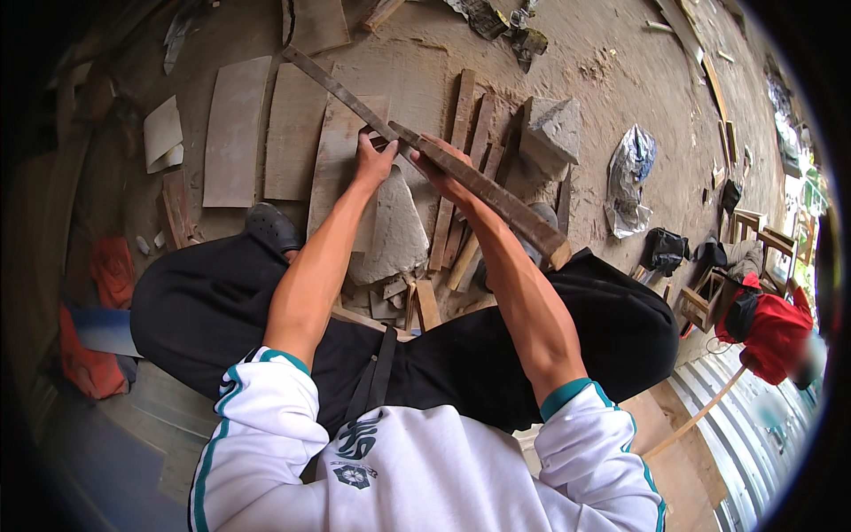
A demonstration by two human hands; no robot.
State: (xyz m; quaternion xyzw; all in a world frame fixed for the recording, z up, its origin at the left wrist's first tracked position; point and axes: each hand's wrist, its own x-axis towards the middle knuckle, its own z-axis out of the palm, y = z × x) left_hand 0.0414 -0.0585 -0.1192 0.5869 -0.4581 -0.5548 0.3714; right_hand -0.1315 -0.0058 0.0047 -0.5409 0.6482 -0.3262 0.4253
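My left hand (376,160) is closed on a thin wooden strip (332,86), which slants up to the far left. A thicker wooden bar (496,197) crosses over my right forearm, its cut end above my right knee. My right hand (440,168) is wrapped round this bar near its far end, with some fingers hidden beneath it. The two pieces meet or overlap between my hands; whether they are joined I cannot tell. Below my hands lies a pale, rough concrete block (394,226).
Flat boards (238,133) lie left of my hands, narrow wooden slats (456,160) to the right. Beyond the slats sits another concrete block (551,133). A crumpled silver plastic bag (629,177) and a black bag (667,250) lie farther right, near a person in red (769,332).
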